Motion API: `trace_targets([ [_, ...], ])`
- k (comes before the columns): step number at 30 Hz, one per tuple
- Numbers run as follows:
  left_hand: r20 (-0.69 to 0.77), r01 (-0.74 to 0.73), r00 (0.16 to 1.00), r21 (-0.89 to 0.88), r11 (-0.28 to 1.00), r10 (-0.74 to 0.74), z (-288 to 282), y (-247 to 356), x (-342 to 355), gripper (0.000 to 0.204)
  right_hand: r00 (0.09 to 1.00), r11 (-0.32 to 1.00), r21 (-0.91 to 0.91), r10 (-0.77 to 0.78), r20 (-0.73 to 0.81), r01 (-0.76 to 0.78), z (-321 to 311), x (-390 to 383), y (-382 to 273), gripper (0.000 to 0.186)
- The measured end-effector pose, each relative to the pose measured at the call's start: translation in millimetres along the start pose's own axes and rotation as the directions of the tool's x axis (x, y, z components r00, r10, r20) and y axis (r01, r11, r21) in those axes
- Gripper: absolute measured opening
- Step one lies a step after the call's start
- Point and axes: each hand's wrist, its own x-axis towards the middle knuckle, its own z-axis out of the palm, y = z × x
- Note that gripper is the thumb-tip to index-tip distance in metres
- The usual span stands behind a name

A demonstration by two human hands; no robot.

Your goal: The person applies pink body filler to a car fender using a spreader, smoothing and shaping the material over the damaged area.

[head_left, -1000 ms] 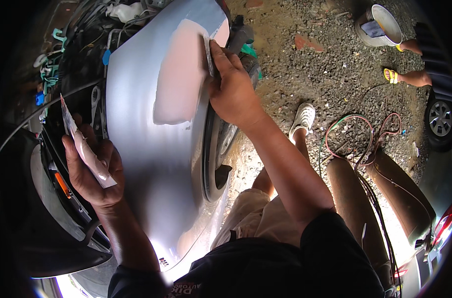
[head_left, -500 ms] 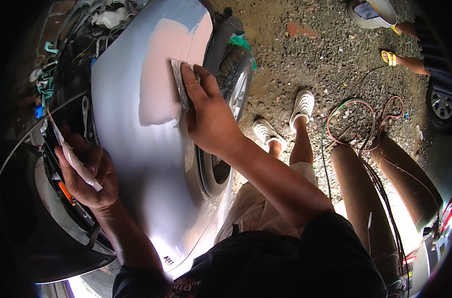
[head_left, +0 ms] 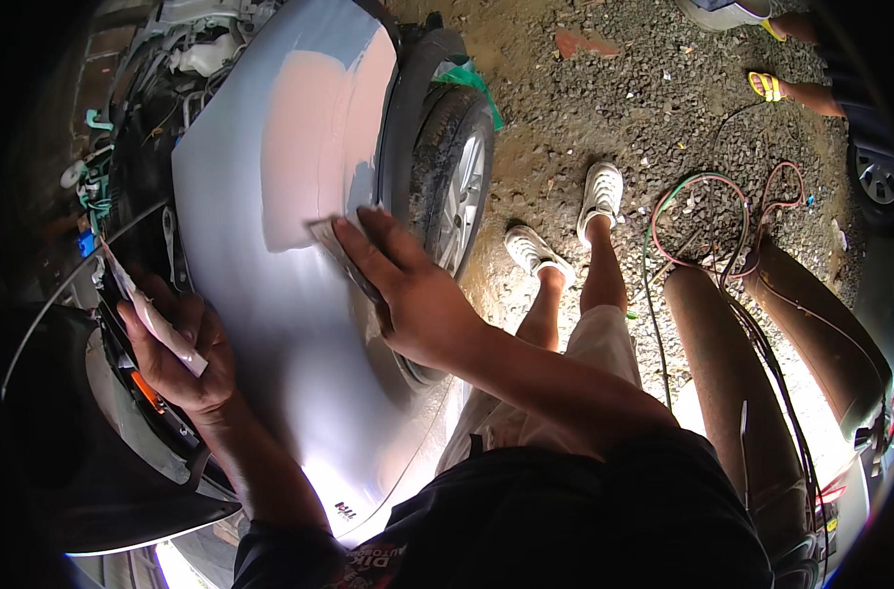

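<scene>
A silver-grey car fender point(head_left: 233, 206) lies under my hands, with a broad patch of pink filler point(head_left: 304, 147) spread along it. My right hand point(head_left: 422, 304) grips a flat grey spreader point(head_left: 341, 255) at the near end of the patch, just above the wheel arch. The spreader's edge is at the panel; the hand hides part of it. My left hand point(head_left: 187, 358), beside the open engine bay, holds a thin flat board point(head_left: 157, 319) coated with pale pink paste. The board is tilted, seen nearly edge-on.
A tyre and wheel point(head_left: 461, 191) stand right of the fender. The engine bay point(head_left: 187, 83) is open at the far left. Hoses point(head_left: 702, 182) lie on the gravel point(head_left: 555, 118) at right. Another person's foot in a yellow sandal point(head_left: 766, 86) shows at the far right.
My right hand has drawn the spreader toward me, from the middle of the pink patch to its near end. My left hand holds the board much as before. The view has shifted slightly.
</scene>
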Motion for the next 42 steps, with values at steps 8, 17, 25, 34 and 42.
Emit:
trace_targets([
  [8,-0.291,0.154,0.949,0.096,0.983,-0.120,9,-10,-25,0.049,0.918,0.914,0.127,-0.365,-0.157,0.385,-80,-17,-74,0.054],
  [17,-0.397,0.121,0.913,0.058,0.991,-0.088,88,-50,-7,0.044,0.793,0.806,0.010,-0.581,-0.186,0.592,-74,-13,-84,0.044],
  [25,0.213,0.142,0.973,-0.229,0.963,-0.093,76,-36,18,0.040,0.913,0.902,-0.178,-0.406,-0.035,0.394,-64,-22,-25,0.060],
  [34,-0.447,0.252,0.850,-0.121,0.960,-0.279,46,-35,-11,0.067,0.739,0.724,0.152,-0.654,-0.160,0.673,-104,-7,-86,0.043],
  [42,-0.475,0.183,0.878,0.233,0.955,-0.053,62,-54,4,0.080,0.770,0.783,-0.095,-0.621,-0.148,0.614,-71,-20,-69,0.037],
])
